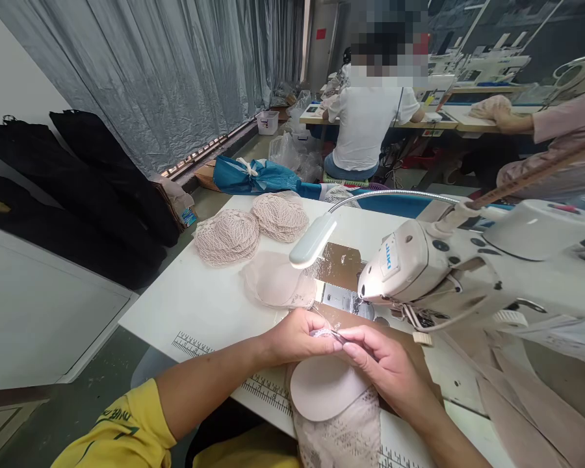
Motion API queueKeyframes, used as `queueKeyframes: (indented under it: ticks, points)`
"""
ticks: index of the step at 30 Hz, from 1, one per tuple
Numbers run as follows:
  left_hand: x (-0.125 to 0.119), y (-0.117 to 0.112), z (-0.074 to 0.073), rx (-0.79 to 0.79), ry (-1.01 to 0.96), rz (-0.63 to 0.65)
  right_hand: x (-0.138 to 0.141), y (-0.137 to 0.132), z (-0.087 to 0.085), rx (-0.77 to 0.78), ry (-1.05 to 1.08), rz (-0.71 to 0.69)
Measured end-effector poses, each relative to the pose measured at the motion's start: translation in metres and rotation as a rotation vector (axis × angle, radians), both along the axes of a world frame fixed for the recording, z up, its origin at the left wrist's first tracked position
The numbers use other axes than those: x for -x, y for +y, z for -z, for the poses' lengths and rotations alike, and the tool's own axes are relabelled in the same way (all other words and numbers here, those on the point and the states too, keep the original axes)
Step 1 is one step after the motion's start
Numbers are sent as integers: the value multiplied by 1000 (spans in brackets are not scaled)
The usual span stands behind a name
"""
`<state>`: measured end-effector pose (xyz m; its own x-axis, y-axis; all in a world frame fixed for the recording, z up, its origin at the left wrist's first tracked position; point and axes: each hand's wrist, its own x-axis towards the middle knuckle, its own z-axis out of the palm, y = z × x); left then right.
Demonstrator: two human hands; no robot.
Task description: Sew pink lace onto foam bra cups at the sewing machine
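Note:
My left hand (302,335) is closed, pinching the edge of a pale beige lace bra piece (338,435) with a smooth moulded cup (324,390). The piece hangs below my fingers over the table's near edge. Opposite it, my right hand (385,357) is closed at the same edge. Between its fingertips shows a small dark metal tool (338,336), mostly hidden, so its kind is unclear. Both hands meet just in front of the needle area of a white sewing machine (429,260). Another sheer cup piece (279,281) lies beside the needle plate (338,298).
Two stacks of lace pieces (227,237) (280,216) lie at the table's far left. A lamp (314,240) on a bendy arm lights the plate. Beige fabric (531,390) drapes at right. Co-workers (370,123) sit at machines beyond. Black cloth rolls (112,175) stand left.

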<state>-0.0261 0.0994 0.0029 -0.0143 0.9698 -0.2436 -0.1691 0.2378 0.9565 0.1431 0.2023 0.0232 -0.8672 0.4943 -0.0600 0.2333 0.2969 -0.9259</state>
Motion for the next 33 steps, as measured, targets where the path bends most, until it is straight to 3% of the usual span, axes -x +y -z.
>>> queueKeyframes:
  ticks: [8,11,14,17,19,22,25,28,30,33]
  points:
    - [4,1,-2,-103,79,-4,-5,0,17,70,-3,255]
    - [13,-2,-4,-97,158,38,-5,2,22,55,-63,216]
    - [29,-6,-13,-60,247,58,-3,2,21,-38,-174,163]
    - [49,-5,-27,-59,370,-3,-5,3,19,-106,-226,185]
    - [63,1,-36,-83,559,-86,-9,5,20,-193,-249,250]
    - [81,16,-44,-81,898,-198,-18,8,22,-466,-231,347]
    - [89,34,-42,18,1056,-122,-19,3,21,-748,-36,103]
    - [87,45,-33,88,1040,-29,-14,-6,17,-843,31,-234]
    - [84,46,-26,89,984,-1,-13,-8,15,-814,-59,-319]
    - [82,41,-19,49,856,42,-24,2,13,-749,-226,-296]
